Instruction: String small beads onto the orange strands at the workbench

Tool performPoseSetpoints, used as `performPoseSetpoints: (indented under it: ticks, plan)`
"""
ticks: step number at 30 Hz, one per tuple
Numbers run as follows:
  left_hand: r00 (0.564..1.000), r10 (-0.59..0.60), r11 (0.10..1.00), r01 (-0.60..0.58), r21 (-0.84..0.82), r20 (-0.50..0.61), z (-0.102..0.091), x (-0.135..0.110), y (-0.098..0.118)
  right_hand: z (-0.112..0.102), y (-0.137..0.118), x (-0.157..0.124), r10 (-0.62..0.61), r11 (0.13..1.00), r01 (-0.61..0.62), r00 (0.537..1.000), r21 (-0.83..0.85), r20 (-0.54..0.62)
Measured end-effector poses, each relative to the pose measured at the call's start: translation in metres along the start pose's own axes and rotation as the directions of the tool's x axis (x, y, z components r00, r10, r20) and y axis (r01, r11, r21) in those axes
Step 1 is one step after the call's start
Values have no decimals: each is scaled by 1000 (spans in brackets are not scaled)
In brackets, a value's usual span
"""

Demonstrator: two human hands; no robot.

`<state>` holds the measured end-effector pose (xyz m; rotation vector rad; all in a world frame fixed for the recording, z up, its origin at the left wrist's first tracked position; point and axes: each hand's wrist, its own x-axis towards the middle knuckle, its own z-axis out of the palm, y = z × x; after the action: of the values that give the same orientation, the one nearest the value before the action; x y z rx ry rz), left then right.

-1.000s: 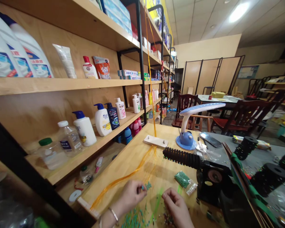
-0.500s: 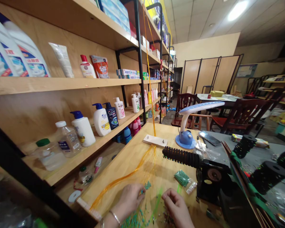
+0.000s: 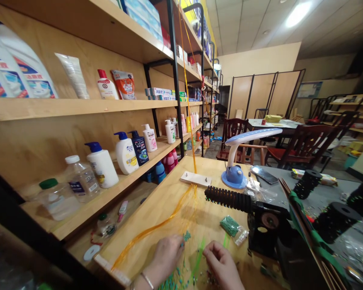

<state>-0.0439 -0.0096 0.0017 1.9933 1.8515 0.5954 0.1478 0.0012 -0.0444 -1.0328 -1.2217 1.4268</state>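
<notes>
Teal beads point(image 3: 186, 236) at lower centre look light, slippery, best edge-pinched (left hand point(image 3: 168, 253) and right hand point(image 3: 220, 257) fingers curl, hold unclear).

The wooden table point(image 3: 167, 197) bears a blue lamp point(image 3: 233, 178) and orange threads point(image 3: 148, 230). Bagged green beads point(image 3: 229, 225) lie there too.

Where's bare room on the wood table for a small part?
Wood table, bare patches: between orange threads and its left edge; between white strip and lamp; below the roller, left of the bead bag.
Crowded: between left hand and right hand, with beads and green strips; grey table, with spools and phone.
</notes>
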Motion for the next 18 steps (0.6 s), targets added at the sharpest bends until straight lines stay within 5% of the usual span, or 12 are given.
performPoseSetpoints:
  ticks: [2,4,6,8,11,18]
  plan:
    - [1000,-7,997,6,-78,-7,0,-1,3,2,-4,-2,1,1000,-2,1000,31,21]
    - [1000,-28,937,23,-348,-10,0,-2,9,4,-8,-4,28,995,-35,997,90,72]
    - [996,-85,712,79,-698,26,3,-4,18,6,-11,-6,44,986,-63,991,151,125]
    - [974,-177,443,205,-873,139,9,-6,27,7,-13,-7,29,977,-61,987,204,155]
    - [933,-187,196,343,-918,309,21,-7,37,7,-12,-7,13,966,-58,984,253,177]
    - [922,-155,1,359,-933,355,41,-3,37,6,2,-2,1,921,-75,982,383,191]
